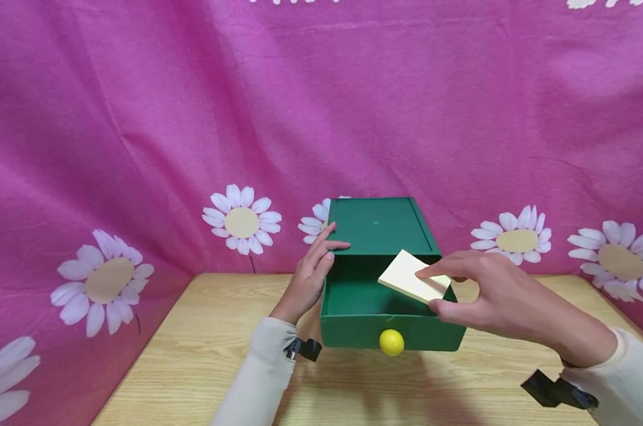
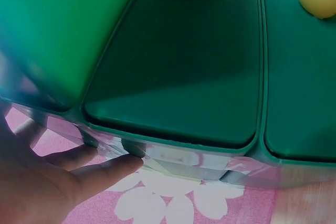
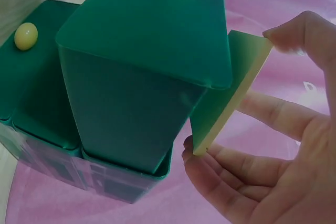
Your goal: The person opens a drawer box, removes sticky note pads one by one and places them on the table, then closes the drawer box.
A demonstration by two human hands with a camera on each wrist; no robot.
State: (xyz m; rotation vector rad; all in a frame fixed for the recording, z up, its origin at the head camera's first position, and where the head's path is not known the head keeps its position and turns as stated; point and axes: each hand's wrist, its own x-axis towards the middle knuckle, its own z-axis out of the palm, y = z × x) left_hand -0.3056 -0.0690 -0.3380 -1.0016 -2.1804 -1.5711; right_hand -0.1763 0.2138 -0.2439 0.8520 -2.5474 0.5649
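A green drawer unit [image 1: 377, 225] stands on the table with its top drawer [image 1: 348, 332] pulled out; a round yellow knob [image 1: 391, 342] is on the drawer's front. My right hand [image 1: 504, 296] pinches a pale yellow pad of sticky notes [image 1: 406, 275] by its edges, tilted over the right part of the drawer. In the right wrist view the pad [image 3: 226, 98] is partly behind the drawer's corner, with fingers on opposite edges. My left hand [image 1: 309, 281] rests against the unit's left side, fingertips over the top edge. The visible drawer floor is bare; its right part is hidden.
Lower drawers [image 2: 304, 93] with yellow knobs show shut in the wrist views. The wooden table [image 1: 204, 349] extends around the unit. Behind and at the sides hangs a pink cloth [image 1: 380, 118] with daisies. Each wrist wears a small black camera [image 1: 550, 390].
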